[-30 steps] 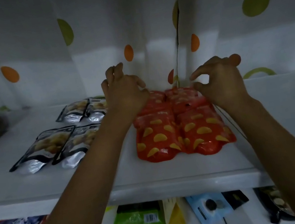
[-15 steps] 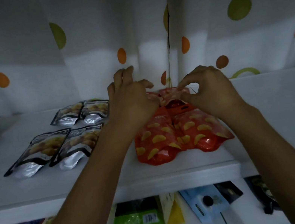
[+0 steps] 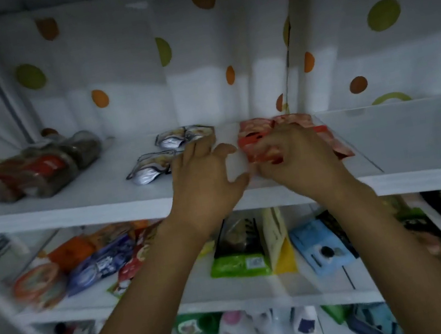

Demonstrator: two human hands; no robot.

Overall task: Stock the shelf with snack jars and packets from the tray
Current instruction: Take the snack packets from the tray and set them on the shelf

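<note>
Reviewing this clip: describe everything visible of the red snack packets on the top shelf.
The red snack packets are glossy, film-like pouches with pale chip-shaped prints, lying flat in a cluster on the white top shelf, right of the silver packets. Their count is unclear, since the right hand rests on top and covers the middle. Its fingers curl over the near left packet's edge. The left hand is spread beside them, apparently not touching.
</note>
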